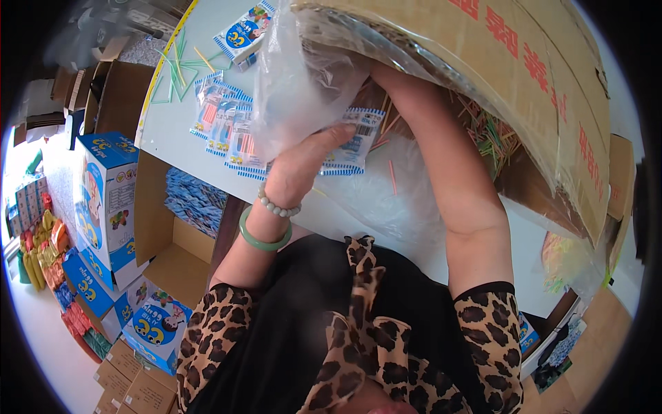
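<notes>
My left hand is closed on a clear plastic bag, its thumb in front and its fingers partly hidden by the film. The bag appears to line a large cardboard box tipped on its side. My right forearm reaches into the box mouth, and the hand is hidden inside. Thin coloured straws lie in the box beside that arm. Under and left of my left hand, several clear packets with blue striped edges overlap on the white table. One pink straw lies on the plastic near my right forearm.
Loose green and yellow straws and a small blue-white carton lie at the table's far left. Left of the table, an open cardboard box holds blue packets. Blue-white cartons are stacked beside it. A plastic-wrapped bundle hangs at right.
</notes>
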A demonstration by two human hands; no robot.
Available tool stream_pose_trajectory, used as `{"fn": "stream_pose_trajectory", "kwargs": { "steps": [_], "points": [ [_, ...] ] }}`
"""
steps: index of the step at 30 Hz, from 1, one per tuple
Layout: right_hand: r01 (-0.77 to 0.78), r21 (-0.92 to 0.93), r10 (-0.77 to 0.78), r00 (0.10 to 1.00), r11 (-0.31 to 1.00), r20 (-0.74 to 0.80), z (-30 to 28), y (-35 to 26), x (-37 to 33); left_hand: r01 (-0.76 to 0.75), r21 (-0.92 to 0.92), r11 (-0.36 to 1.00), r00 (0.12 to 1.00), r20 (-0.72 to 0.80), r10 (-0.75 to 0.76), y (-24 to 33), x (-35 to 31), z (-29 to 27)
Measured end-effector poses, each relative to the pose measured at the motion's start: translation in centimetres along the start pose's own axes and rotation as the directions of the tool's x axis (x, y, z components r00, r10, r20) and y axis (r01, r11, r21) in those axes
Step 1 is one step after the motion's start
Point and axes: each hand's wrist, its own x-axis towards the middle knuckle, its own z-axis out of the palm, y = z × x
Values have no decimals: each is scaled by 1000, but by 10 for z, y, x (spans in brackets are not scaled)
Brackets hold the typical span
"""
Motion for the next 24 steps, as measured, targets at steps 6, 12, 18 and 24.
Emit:
{"fn": "stream_pose_trajectory", "kwargs": {
  "steps": [6,12,18,24],
  "points": [
    [161,-588,-153,986,793,64,-50,50,-7,-78,80,994,995,64,73,-8,-3,10],
    [26,-668,-69,997,744,-38,-106,49,-59,10,200,980,983,176,-46,-14,3,21],
    [-216,-282,257,959,935,117,-92,15,-107,-825,444,351,551,491,675,0,35,81],
    [46,-668,-66,998,743,-5,-83,7,-112,-797,465,386,598,517,612,-35,66,104]
  ]
}}
